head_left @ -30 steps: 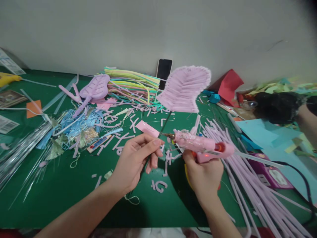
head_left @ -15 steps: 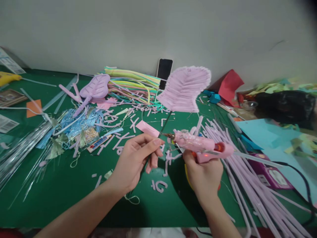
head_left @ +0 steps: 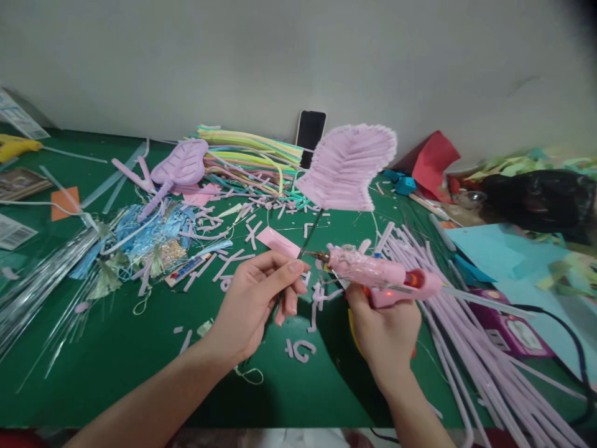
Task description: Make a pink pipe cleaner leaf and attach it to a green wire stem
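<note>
My left hand [head_left: 263,298] pinches a thin dark green stem [head_left: 311,231] between thumb and fingers. At the stem's upper end stands a fan-shaped lilac leaf [head_left: 349,168] built from pipe cleaners. Wrapped round the handle of a pink hot glue gun [head_left: 373,267] is my right hand [head_left: 387,336]. The gun points left, its metal nozzle close to the stem just above my left fingertips; whether they touch I cannot tell. A clear glue stick [head_left: 485,298] sticks out of the gun's back. Something yellow and red shows partly behind my right hand, too hidden to name.
Long lilac pipe cleaners [head_left: 448,348] lie on the right of the green table [head_left: 196,392]. Blue tassels [head_left: 125,236] and a lilac leaf-shaped piece [head_left: 180,165] are at left. A phone [head_left: 310,134] leans on the wall; a black cable [head_left: 573,348] runs at right.
Almost nothing differs. Both hands, the stem and the glue gun keep nearly the same place; the gun and right hand have shifted very slightly right.
</note>
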### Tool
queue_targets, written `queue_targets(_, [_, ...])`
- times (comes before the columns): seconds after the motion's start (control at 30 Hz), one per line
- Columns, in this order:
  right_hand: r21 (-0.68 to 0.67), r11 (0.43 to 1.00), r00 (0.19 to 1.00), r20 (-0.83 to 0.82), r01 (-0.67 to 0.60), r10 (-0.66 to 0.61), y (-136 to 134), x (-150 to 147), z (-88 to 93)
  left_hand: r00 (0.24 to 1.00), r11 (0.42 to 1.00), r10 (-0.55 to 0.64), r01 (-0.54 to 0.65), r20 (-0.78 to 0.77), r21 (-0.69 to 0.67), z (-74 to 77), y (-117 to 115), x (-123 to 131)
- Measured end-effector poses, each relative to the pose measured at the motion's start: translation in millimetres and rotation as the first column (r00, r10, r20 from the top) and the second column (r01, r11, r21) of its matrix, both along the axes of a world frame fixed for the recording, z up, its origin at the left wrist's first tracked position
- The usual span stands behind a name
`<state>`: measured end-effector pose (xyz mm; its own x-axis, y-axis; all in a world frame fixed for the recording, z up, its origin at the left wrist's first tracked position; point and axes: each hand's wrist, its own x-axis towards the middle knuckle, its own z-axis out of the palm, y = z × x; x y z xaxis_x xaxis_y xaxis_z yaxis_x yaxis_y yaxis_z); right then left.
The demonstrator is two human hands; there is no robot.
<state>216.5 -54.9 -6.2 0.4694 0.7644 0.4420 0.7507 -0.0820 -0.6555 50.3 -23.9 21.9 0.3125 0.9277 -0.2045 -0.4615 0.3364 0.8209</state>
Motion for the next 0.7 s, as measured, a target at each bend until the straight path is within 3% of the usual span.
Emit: queue_targets(0.7, [-0.046, 0.997, 0.994, -0.084, 0.062, -0.066, 1.6, 0.5, 2.2, 0.997, 0.998, -0.056, 0.057, 0.057, -0.013, -1.8, -1.1, -3.3])
